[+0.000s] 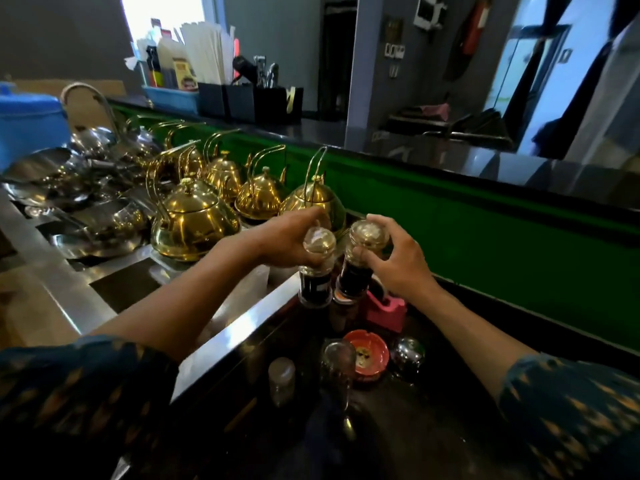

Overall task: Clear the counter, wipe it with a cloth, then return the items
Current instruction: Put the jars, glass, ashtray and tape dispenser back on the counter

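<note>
- A small clear lidded shaker [282, 380] and a tall clear glass grinder [337, 368] stand nearest, just left of the round red ashtray [366, 355] on the dark glossy counter [433, 427].
- A shiny metal ball [407, 355] sits just right of the ashtray.
- A pink tape dispenser [386, 311] lies beyond the ashtray.
- Past that, the left hand [287, 242] grips one clear-topped dark-filled grinder [316, 271]; the right hand [394, 261] grips a second one [360, 261].
- Golden kettles [194, 220] stand farthest.

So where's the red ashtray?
In the head view, the red ashtray sits low on the dark counter, right of centre, with a shiny metal ball on its right, a glass bottle on its left and the pink tape holder behind.
</note>
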